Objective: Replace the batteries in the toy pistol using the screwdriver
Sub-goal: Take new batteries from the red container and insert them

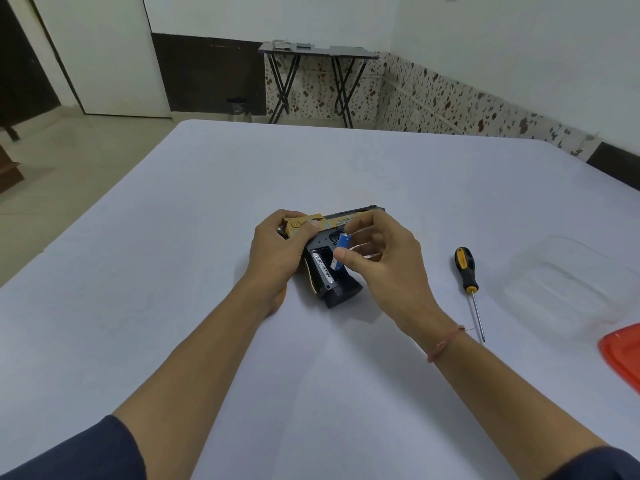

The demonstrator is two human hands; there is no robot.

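Right hand (377, 258) pinches a blue battery (342, 250) — left hand (277, 251) grips the toy pistol (332, 271), screwdriver (467, 271) beside.

— Could you read anything on the toy pistol (341, 261) you held?

— Hardly; there was dark print on the tan strip along its slide, too blurred to spell out; a small dark emblem sat beside it.

— And the batteries?

— The silver battery (322, 270) in the grip carried slanted black lettering, unreadable; the blue battery (342, 251) in your right hand (377, 258) showed no legible text.
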